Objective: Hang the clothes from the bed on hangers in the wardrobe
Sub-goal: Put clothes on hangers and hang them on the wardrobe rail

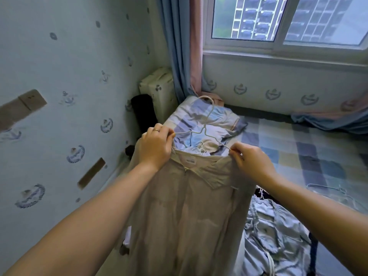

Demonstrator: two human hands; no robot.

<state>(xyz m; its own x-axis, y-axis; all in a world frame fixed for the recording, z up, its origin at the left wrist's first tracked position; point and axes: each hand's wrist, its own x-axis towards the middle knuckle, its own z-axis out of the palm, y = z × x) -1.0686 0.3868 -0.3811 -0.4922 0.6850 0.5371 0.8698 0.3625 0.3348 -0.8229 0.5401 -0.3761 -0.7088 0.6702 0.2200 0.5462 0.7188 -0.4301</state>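
I hold a beige zip-up garment (pixel 187 212) up in front of me, over the bed's left edge. A white wire hanger (pixel 203 126) sits in its neck opening, hook pointing up and away. My left hand (pixel 155 148) grips the garment's left shoulder together with the hanger's left arm. My right hand (pixel 251 158) pinches the right shoulder and the hanger's right arm. The garment's lower part hangs down out of view. Light blue denim clothing (pixel 272 234) lies crumpled on the bed to the right. Several more white hangers (pixel 199 149) lie on the bed behind the collar.
The bed (pixel 310 156) has a blue checked sheet and a checked pillow (pixel 199 118) at its head. A white appliance (pixel 157 90) and a black object (pixel 142 112) stand in the corner by the curtain (pixel 179 46). The wallpapered wall runs along the left. No wardrobe is in view.
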